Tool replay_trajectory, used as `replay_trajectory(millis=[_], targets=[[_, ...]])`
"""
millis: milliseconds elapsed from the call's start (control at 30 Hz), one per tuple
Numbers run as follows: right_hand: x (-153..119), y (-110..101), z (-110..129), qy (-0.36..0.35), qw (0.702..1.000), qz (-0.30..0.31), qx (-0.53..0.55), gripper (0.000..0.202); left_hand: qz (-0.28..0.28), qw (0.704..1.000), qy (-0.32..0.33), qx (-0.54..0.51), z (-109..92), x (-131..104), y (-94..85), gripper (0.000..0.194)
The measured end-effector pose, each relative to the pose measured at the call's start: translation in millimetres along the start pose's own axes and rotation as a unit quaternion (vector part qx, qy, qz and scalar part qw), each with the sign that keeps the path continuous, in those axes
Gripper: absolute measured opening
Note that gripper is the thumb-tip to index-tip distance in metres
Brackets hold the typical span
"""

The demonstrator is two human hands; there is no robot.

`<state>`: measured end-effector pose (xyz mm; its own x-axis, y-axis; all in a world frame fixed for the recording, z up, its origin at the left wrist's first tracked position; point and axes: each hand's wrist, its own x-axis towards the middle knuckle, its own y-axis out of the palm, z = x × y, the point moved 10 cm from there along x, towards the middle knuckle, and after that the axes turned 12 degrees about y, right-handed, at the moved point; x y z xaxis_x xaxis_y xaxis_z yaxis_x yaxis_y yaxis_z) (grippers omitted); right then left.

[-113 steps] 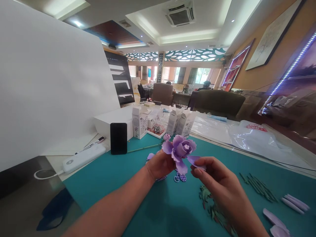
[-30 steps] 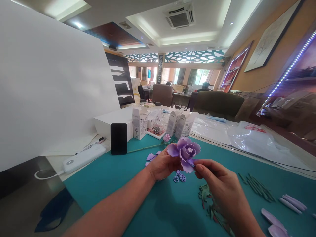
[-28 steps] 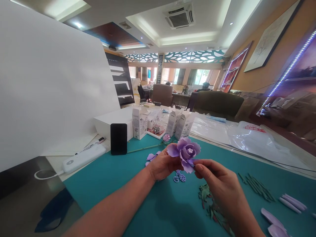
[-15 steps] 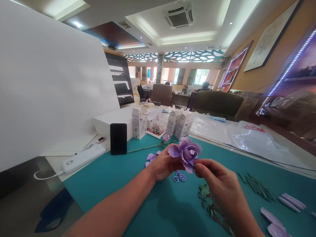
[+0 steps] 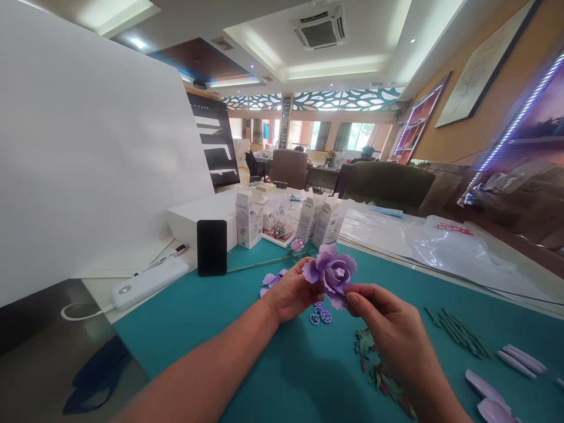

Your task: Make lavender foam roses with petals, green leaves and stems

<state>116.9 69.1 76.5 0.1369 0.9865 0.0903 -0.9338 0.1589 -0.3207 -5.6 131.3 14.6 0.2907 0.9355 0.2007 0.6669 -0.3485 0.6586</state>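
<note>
Above the green mat [image 5: 198, 335] a purple toy flower [image 5: 337, 273] with layered, ruffled petals faces me, held between both hands. My left hand [image 5: 291, 294] is closed on it from the left and behind, its fingertips partly hidden by the petals. On the lower right, my right hand [image 5: 383, 314] pinches the edge of a petal between thumb and forefinger. Below the flower lie several purple wheel-shaped rings [image 5: 321, 314]. Loose purple petals [image 5: 271, 281] lie just behind my left wrist. Green leaf pieces [image 5: 379, 370] are spread under my right forearm.
Green stem pieces [image 5: 460, 332] and pale purple petals [image 5: 489, 393] lie at right. A long-stemmed rose [image 5: 297, 245] rests farther back, before white boxes [image 5: 328, 222]. A black upright panel [image 5: 211, 248] and a white power strip [image 5: 150, 285] stand left. Plastic sheets [image 5: 396, 235] cover the back right.
The flower has shifted and turned slightly in my hands, its left petals a little farther right. Both hands keep their hold; the parts on the mat have not moved.
</note>
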Motion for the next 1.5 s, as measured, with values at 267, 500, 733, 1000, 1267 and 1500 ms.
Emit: replay_trajectory(millis=[267, 500, 733, 1000, 1267, 1500], targets=[[3, 1, -3, 0.0, 0.999, 0.025, -0.029, 0.032, -0.004, 1.0, -0.007, 0.005, 1, -3, 0.9, 0.043], [4, 3, -4, -0.008, 0.999, 0.039, -0.03, 0.032, -0.002, 1.0, -0.011, 0.017, 2, -3, 1.7, 0.041], [4, 3, -4, -0.007, 0.998, 0.03, -0.049, 0.03, -0.002, 1.0, -0.016, 0.009, 4, -3, 1.3, 0.043], [0, 1, 6, -0.047, 0.995, 0.005, -0.082, 0.028, -0.003, 1.0, -0.013, 0.006, 7, -2, 1.6, 0.043], [-5, 2, 11, -0.069, 0.995, -0.02, -0.074, 0.024, 0.002, 1.0, 0.002, -0.005, 5, 0, 2.7, 0.039], [-1, 2, 6, -0.075, 0.995, -0.008, -0.07, 0.027, -0.004, 1.0, 0.008, -0.009, 5, 0, 2.4, 0.036]])
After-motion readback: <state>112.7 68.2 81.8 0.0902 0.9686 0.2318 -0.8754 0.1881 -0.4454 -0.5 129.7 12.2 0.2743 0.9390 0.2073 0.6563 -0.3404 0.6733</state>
